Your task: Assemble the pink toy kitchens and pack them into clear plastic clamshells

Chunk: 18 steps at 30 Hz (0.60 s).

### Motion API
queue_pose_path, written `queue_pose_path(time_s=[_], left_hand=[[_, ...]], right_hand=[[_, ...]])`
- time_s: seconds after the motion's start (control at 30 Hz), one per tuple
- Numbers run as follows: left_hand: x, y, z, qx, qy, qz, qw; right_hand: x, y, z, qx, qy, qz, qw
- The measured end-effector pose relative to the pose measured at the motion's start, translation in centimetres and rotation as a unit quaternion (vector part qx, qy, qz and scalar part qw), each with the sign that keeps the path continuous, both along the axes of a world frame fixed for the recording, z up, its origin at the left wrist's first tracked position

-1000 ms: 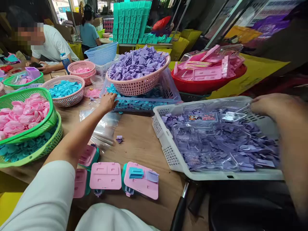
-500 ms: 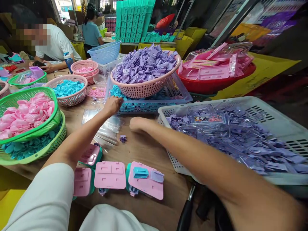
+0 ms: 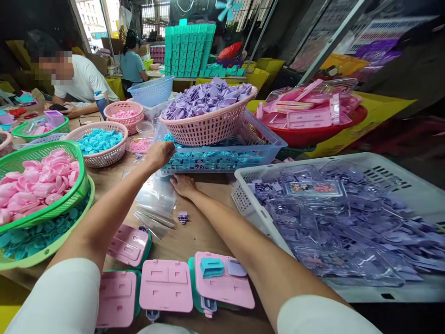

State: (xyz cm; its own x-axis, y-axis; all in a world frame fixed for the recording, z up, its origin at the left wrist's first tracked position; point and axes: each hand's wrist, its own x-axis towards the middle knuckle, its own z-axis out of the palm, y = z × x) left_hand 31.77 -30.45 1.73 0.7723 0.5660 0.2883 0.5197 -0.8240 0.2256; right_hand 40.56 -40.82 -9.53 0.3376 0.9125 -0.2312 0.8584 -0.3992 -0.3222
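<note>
My left hand (image 3: 160, 154) is curled against the near left corner of a pale blue crate (image 3: 259, 155) filled with teal pieces; I cannot make out anything in its fingers. My right hand (image 3: 183, 185) lies on the wooden table just below that crate's front edge, fingers stretched toward a pile of clear plastic bags (image 3: 156, 204). A small purple piece (image 3: 182, 217) lies on the table right beside my right forearm. A pink basket (image 3: 208, 127) heaped with purple pieces sits on the crate.
A white crate (image 3: 243, 204) of clear blister packs is at right. Green baskets (image 3: 52, 211) of pink and teal caps stand left, a pink basket (image 3: 100, 157) of blue caps behind. Pink-and-teal cases (image 3: 167, 285) lie near me. Two people are at tables behind. A red tub (image 3: 306, 132) is back right.
My right hand left the white crate, swept left across the table and now rests flat below the blue crate. My left hand stayed at the crate's corner. The camera tilted down a little.
</note>
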Motion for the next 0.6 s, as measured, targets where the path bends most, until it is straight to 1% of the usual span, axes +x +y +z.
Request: queue_pose_path(time_s=[0.07, 0.13, 0.23, 0.33, 0.4, 0.47, 0.5, 0.53, 0.57, 0.6], left_hand=[[-0.2, 0.0, 0.0, -0.01, -0.001, -0.002, 1.0], [-0.5, -0.3, -0.3, -0.018, 0.004, -0.008, 1.0], [-1.1, -1.5, -1.2, -0.012, 0.026, -0.014, 0.999], [-1.6, -3.1, -1.9, 0.007, 0.034, -0.017, 0.999], [-2.0, -4.3, -2.2, 0.006, 0.032, -0.023, 0.999], [-2.3, -5.6, -2.4, -0.006, 0.027, -0.032, 0.999], [-2.5, -6.1, -2.6, -0.015, 0.024, -0.036, 0.999], [-2.7, -6.6, -2.6, -0.026, 0.019, -0.041, 0.999], [-2.9, -6.9, -2.7, -0.039, 0.012, -0.045, 0.998], [-3.1, -7.2, -2.7, -0.059, 0.003, -0.05, 0.997]], right_hand=[[-0.5, -0.6, -0.1, 0.034, -0.01, 0.039, 0.999], [-1.2, -1.8, -0.1, 0.058, -0.019, 0.08, 0.995], [-2.0, -4.4, 0.8, 0.058, -0.02, 0.154, 0.986], [-2.4, -7.6, 2.7, 0.046, -0.023, 0.214, 0.976], [-2.2, -9.8, 4.5, 0.041, -0.031, 0.249, 0.967], [-1.3, -12.1, 6.5, 0.057, -0.043, 0.273, 0.959], [-0.5, -13.1, 7.7, 0.081, -0.052, 0.27, 0.958], [0.5, -14.0, 8.9, 0.117, -0.062, 0.25, 0.959], [1.8, -14.8, 10.1, 0.16, -0.073, 0.211, 0.962], [3.2, -15.4, 11.2, 0.204, -0.083, 0.156, 0.963]])
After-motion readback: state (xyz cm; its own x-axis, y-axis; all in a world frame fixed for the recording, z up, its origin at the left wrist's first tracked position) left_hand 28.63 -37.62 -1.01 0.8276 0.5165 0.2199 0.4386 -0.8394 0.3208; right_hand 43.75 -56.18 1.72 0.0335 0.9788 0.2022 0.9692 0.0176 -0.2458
